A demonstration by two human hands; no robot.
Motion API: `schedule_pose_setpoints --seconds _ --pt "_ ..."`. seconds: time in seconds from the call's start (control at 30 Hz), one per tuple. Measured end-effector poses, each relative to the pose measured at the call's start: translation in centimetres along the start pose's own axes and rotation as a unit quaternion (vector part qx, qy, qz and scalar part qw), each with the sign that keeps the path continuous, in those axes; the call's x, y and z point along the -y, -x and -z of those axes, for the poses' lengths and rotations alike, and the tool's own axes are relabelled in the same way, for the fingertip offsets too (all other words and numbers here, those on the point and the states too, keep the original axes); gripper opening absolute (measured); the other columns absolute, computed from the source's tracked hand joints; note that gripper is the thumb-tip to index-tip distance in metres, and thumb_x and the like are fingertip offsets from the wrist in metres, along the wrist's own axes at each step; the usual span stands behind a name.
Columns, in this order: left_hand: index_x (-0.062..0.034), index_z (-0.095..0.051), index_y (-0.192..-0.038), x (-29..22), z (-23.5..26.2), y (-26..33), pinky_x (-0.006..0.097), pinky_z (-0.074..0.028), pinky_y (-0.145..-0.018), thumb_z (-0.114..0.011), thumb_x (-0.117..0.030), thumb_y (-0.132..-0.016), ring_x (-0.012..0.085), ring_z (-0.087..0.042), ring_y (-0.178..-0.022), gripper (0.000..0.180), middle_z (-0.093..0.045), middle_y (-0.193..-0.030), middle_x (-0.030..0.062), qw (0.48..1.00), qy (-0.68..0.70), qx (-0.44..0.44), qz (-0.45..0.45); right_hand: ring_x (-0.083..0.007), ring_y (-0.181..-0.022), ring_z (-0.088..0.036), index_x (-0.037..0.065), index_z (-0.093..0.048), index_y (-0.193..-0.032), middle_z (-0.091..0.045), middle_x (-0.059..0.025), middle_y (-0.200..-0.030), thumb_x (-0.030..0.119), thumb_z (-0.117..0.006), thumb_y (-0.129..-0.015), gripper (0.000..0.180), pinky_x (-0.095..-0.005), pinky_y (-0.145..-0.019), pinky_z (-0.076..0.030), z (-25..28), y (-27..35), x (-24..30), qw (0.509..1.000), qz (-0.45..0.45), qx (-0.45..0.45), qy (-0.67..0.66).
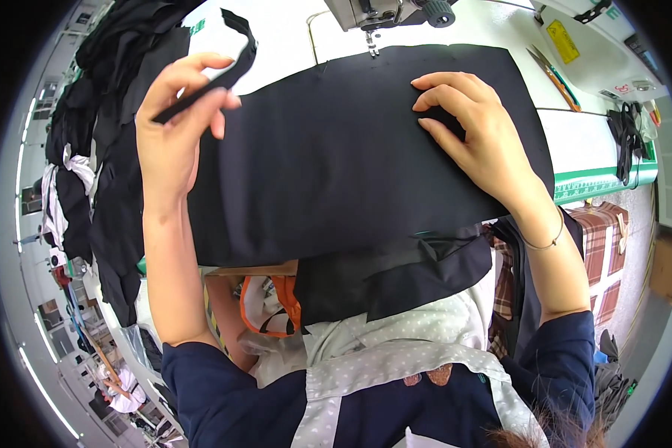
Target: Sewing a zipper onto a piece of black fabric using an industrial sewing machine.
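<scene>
A large black fabric panel (336,160) lies across the sewing table, its far edge close to the presser foot (372,46) of the sewing machine. Raised above the panel's left side, my left hand (183,112) is closed on a narrow black fabric strip (235,71), which passes between the fingers and curls up at its far end. On the right part of the panel rests my right hand (470,123), open, its fingers apart and slightly bent, with nothing in them.
Dark fabric pieces (119,97) are heaped along the left. Scissors (556,78) with orange and teal handles lie right of the machine. A bundle of black cord (626,142) sits by the table's right edge. More black cloth (403,276) drapes over my lap.
</scene>
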State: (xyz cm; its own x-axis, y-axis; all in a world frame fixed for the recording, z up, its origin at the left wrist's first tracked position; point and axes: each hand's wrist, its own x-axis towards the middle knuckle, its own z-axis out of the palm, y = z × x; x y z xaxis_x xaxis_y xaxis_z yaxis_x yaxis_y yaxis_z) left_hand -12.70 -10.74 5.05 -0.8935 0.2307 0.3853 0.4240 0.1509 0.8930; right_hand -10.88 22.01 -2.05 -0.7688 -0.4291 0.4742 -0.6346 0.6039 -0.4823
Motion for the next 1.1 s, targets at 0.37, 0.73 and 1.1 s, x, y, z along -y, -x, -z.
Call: schedule_pose_setpoints --seconds 0.37,0.73,1.1 --pt "-0.0013 -0.068 -0.092 -0.1 2.3 3.2 0.035 -0.053 -0.088 -0.056 0.015 -0.074 0.0297 -0.068 -0.101 0.027 -0.071 -0.109 0.0099 0.823 -0.538 0.107 -0.145 -0.0271 -0.109 -0.06 0.007 -0.062 -0.095 -0.064 -0.0057 -0.114 0.008 -0.069 -0.083 0.014 -0.0395 -0.099 -0.045 0.1 -0.2 0.2 1.0 0.002 -0.002 0.013" --pt "-0.0047 -0.063 -0.091 2.3 -4.1 0.1 0.035 -0.051 -0.07 -0.076 -0.024 -0.082 0.0237 -0.064 -0.076 0.025 -0.064 -0.08 0.0068 0.875 -0.473 0.073 0.072 -0.0279 -0.131 -0.049 0.012 -0.058 -0.126 -0.051 -0.0062 -0.142 0.032 -0.072 -0.087 0.046 -0.0586 -0.113 -0.027 0.2 -0.1 0.2 0.993 -0.058 0.0 0.1" --pt "-0.0043 -0.057 -0.083 2.8 -8.4 3.0 0.026 -0.039 -0.066 -0.079 -0.006 -0.077 0.0116 -0.045 -0.071 0.023 -0.051 -0.076 -0.0005 0.965 -0.249 0.057 0.052 -0.028 -0.143 -0.036 0.015 -0.051 -0.14 -0.042 -0.0071 -0.152 0.05 -0.066 -0.086 0.066 -0.0585 -0.117 -0.02 3.9 2.7 0.1 0.97 -0.016 0.14 0.197"
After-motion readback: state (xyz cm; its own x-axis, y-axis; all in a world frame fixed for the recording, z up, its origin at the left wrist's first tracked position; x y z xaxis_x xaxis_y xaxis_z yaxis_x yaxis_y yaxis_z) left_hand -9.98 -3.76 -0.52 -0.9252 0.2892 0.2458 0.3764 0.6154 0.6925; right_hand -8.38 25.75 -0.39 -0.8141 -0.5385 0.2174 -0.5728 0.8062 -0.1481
